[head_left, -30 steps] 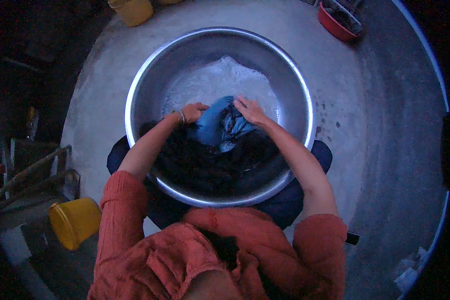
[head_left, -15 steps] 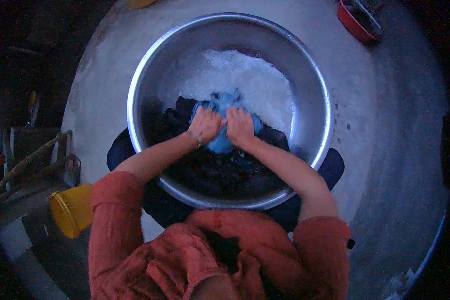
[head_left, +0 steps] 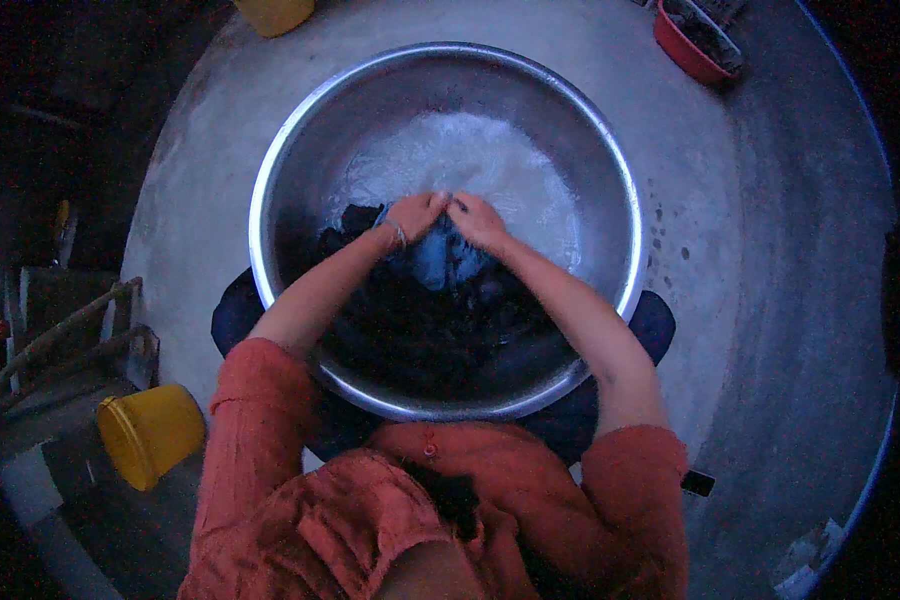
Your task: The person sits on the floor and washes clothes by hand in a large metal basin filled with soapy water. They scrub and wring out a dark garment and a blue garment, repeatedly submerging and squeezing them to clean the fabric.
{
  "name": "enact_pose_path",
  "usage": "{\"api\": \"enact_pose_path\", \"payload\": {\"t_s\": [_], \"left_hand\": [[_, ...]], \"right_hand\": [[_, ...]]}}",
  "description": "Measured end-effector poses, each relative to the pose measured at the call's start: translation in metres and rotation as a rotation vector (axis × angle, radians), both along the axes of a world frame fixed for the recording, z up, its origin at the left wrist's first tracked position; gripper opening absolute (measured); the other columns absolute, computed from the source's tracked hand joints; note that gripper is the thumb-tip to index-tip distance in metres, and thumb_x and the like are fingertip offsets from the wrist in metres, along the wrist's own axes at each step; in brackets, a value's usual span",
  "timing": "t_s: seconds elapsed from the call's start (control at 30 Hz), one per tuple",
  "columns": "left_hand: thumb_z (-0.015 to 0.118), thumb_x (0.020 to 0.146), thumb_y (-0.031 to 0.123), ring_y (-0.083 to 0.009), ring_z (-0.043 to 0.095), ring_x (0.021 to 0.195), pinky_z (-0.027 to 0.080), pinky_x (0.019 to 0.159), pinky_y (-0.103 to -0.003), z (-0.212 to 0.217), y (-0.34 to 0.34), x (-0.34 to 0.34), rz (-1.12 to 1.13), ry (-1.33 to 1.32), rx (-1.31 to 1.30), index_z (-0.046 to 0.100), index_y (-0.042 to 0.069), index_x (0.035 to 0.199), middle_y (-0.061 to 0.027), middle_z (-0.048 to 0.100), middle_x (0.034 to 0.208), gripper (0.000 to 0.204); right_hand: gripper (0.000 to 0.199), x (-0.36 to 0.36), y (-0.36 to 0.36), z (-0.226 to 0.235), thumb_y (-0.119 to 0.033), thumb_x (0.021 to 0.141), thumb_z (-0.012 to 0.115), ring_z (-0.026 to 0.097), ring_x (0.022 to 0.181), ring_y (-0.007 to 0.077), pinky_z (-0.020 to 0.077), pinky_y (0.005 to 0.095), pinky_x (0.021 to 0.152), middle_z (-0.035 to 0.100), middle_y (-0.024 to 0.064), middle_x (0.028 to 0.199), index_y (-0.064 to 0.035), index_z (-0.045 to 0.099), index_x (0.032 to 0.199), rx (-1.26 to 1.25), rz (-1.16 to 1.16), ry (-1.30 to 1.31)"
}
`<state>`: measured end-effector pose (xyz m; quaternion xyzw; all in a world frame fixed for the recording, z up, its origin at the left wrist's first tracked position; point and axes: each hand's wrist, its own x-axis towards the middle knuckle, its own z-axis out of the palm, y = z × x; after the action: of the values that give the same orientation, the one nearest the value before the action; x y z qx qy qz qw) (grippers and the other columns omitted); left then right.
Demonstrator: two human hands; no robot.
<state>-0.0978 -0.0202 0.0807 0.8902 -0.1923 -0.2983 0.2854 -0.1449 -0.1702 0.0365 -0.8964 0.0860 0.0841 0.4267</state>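
In the middle of the wide steel basin (head_left: 270,180), both hands meet over a bunched blue cloth (head_left: 440,262). The left hand (head_left: 415,213) is curled shut on the cloth's upper fold, a thin bangle at its wrist; the right hand (head_left: 478,222) grips the same fold just beside it, knuckles nearly touching. The cloth lies half sunk among darker garments (head_left: 420,330) that fill the near side of the basin, with white suds (head_left: 470,165) on the water beyond.

To scrub well here, the fists should probably stay close and work the fold against itself, low over the water — lifting high would likely splash over the rim.

Around the basin spreads a bare concrete floor (head_left: 750,300), spotted with wet drops at the right. A yellow bucket (head_left: 150,433) lies tipped at the person's left, a second yellow vessel (head_left: 273,14) sits at the far edge, and a red tub (head_left: 695,45) stands far right — all well apart from the hands. The dark laundry crowds the blue cloth most.
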Motion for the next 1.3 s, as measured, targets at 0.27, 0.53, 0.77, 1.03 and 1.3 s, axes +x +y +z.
{"api": "enact_pose_path", "payload": {"t_s": [0.27, 0.53, 0.77, 1.03, 1.3], "left_hand": [[0.036, 0.088, 0.021, -0.0345, 0.048, 0.071, 0.035, 0.068, -0.043, 0.018, 0.060, -0.102, -0.385, -0.534, -0.136, 0.050, 0.004, 0.076, -0.0166, 0.050, 0.071, 0.025], [0.042, 0.084, 0.023, -0.0311, 0.053, 0.093, 0.043, 0.073, -0.042, -0.026, 0.006, -0.009, -0.158, -0.557, 0.123, 0.050, 0.010, 0.105, -0.0149, 0.054, 0.104, 0.025], [0.048, 0.076, 0.052, -0.0319, 0.041, 0.110, 0.034, 0.091, -0.047, 0.001, 0.049, 0.014, 0.128, -0.230, 0.415, 0.052, 0.016, 0.113, -0.0141, 0.050, 0.111, 0.052], [0.052, 0.077, 0.040, -0.0282, 0.049, 0.079, 0.034, 0.070, -0.042, 0.044, 0.082, -0.101, 0.049, -0.452, -0.035, 0.062, 0.009, 0.076, -0.0100, 0.055, 0.077, 0.033], [0.042, 0.084, 0.027, -0.0309, 0.051, 0.076, 0.034, 0.072, -0.042, -0.020, 0.044, -0.061, 0.151, -0.368, 0.208, 0.058, 0.008, 0.068, -0.0126, 0.056, 0.067, 0.030]], "right_hand": [[0.017, -0.122, 0.063, 0.050, -0.021, 0.073, 0.052, 0.051, 0.081, 0.0309, 0.0373, 0.0436, 0.068, 0.051, 0.0127, 0.083, -0.0050, 0.052, 0.078, -0.275, 0.219, -0.380], [0.029, -0.020, 0.050, 0.002, -0.014, 0.074, 0.050, 0.053, 0.093, 0.0309, 0.0432, 0.0424, 0.073, 0.053, 0.0158, 0.104, -0.0059, 0.050, 0.101, -0.458, 0.094, -0.068], [0.026, -0.014, 0.034, -0.011, -0.031, 0.080, 0.049, 0.045, 0.103, 0.0319, 0.0350, 0.0466, 0.084, 0.050, 0.0136, 0.110, -0.0120, 0.059, 0.094, -0.392, 0.192, -0.370], [0.018, -0.101, 0.076, 0.075, -0.021, 0.082, 0.046, 0.049, 0.070, 0.0316, 0.0356, 0.0431, 0.061, 0.053, 0.0127, 0.072, -0.0065, 0.050, 0.074, -0.127, 0.111, -0.395], [0.014, -0.066, 0.085, 0.012, -0.016, 0.080, 0.041, 0.056, 0.055, 0.0361, 0.0425, 0.0492, 0.053, 0.058, 0.0163, 0.064, -0.0039, 0.049, 0.076, -0.307, 0.106, -0.333]]}}
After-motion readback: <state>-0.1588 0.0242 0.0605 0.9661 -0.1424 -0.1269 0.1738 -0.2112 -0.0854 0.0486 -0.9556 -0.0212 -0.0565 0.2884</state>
